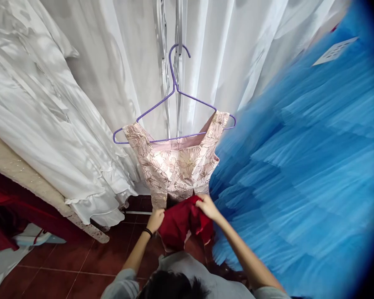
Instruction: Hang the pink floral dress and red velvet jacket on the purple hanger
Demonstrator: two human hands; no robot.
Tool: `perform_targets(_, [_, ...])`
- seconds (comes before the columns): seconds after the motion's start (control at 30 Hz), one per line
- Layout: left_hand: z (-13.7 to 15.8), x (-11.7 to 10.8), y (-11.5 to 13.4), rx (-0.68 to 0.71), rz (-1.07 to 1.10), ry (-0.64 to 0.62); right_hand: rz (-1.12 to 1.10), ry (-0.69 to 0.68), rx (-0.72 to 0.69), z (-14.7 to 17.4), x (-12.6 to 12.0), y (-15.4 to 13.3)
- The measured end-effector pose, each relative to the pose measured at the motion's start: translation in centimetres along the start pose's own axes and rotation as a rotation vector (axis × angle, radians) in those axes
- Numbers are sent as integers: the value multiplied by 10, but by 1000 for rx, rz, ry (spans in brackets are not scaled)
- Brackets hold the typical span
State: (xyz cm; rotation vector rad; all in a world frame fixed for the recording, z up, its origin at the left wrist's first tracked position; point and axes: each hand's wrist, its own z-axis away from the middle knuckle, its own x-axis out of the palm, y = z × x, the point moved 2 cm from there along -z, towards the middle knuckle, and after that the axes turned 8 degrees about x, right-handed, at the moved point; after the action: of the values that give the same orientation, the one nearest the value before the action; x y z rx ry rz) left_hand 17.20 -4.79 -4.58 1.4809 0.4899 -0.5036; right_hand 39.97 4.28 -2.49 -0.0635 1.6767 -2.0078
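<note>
One pale-pink floral brocade bodice (181, 166) on one purple hanger (175, 86).
Left hand (156, 220) and right hand (207, 207) both grip one dark-red cloth (179, 220).

No lettering, number or brand name is legible in the head view. The one label-like item, a white card (335, 51) seen aslant against the upper part of the layered blue fabric (302, 141) at far right, bears a pattern of small, dark, squarish marks; these are too small and indistinct to be resolved as letters, figures or a particular sign.
</note>
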Motion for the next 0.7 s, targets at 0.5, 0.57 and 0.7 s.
perform_targets(0.5, [9, -148, 48, 209, -699, 324, 799, 491, -594, 32, -109, -118])
perform_targets(0.57, [17, -155, 58, 316, -762, 315, 606, 642, -684, 35, -124, -123])
perform_targets(0.7, [25, -155, 50, 131, -763, 55, 593, 214, -604, 27, -124, -110])
